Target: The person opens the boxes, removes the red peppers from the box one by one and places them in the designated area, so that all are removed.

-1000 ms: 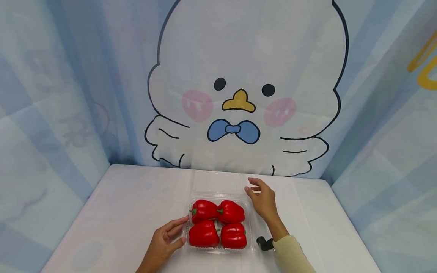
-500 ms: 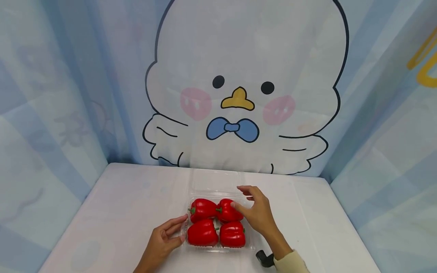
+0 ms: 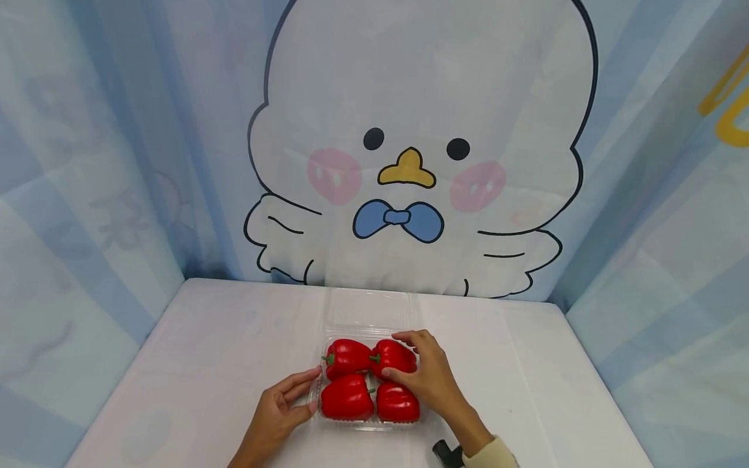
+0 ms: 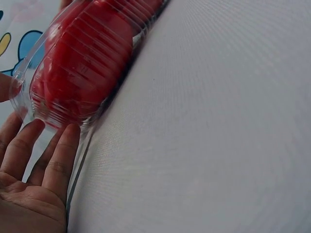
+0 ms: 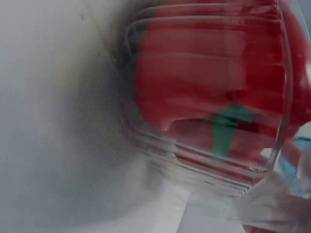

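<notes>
Several red bell peppers lie in a clear plastic clamshell box (image 3: 374, 427), in two rows. My right hand (image 3: 435, 380) spans the far right bell pepper (image 3: 393, 356), thumb on its near side and fingers round its far side. The left hand (image 3: 275, 409) rests its thumb and fingertips against the box's left side, fingers fairly straight. Through the ribbed wall in the left wrist view, a red bell pepper (image 4: 85, 63) shows above those fingertips. Blurred in the right wrist view, a bell pepper (image 5: 209, 73) with a green stem sits behind the plastic.
The clear lid (image 3: 368, 311) lies folded back behind the box, on the white tabletop (image 3: 556, 390). A small black object (image 3: 447, 453) shows beside the right sleeve. A curtain (image 3: 409, 260) printed with a cartoon bird hangs behind the table.
My right hand has come from beside the lid, down and left, onto the far right bell pepper. The left hand and the box have stayed nearly still.
</notes>
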Demonstrator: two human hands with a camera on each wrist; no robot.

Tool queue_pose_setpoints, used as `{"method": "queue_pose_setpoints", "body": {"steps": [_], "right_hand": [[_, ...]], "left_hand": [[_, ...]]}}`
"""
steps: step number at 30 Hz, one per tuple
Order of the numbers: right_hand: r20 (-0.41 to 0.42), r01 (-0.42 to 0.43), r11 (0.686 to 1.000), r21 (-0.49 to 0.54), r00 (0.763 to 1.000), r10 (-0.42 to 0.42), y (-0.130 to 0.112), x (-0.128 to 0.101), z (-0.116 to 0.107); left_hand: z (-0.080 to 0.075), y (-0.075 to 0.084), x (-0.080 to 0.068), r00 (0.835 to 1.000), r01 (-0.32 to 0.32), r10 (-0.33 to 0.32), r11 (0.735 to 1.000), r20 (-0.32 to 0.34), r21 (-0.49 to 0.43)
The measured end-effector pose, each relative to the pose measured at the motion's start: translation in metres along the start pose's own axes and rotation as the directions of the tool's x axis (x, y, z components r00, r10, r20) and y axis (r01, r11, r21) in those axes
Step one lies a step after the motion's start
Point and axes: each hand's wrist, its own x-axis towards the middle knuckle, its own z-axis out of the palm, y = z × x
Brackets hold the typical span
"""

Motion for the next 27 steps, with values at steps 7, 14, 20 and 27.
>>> {"method": "queue_pose_setpoints", "body": {"steps": [7,14,20,27], "right_hand": [[0.045,-0.016,0.999,-0.041,0.999,0.018,-0.004,0.004,0.004],[0.087,-0.037,0.996,-0.081,0.995,0.044,-0.009,0.011,0.005],[0.119,-0.068,0.995,-0.074,0.990,0.076,-0.010,0.014,0.004],[0.104,-0.081,0.993,-0.087,0.991,0.090,-0.009,0.014,0.004]], "left_hand": [[0.000,-0.002,0.001,1.000,-0.019,0.018,1.000,-0.003,-0.016],[0.001,-0.001,0.001,1.000,-0.017,0.017,1.000,-0.006,-0.023],[0.000,0.000,0.000,0.999,-0.035,0.035,0.999,-0.003,-0.032],[0.001,0.000,0.000,1.000,-0.025,0.024,0.999,-0.006,-0.023]]}}
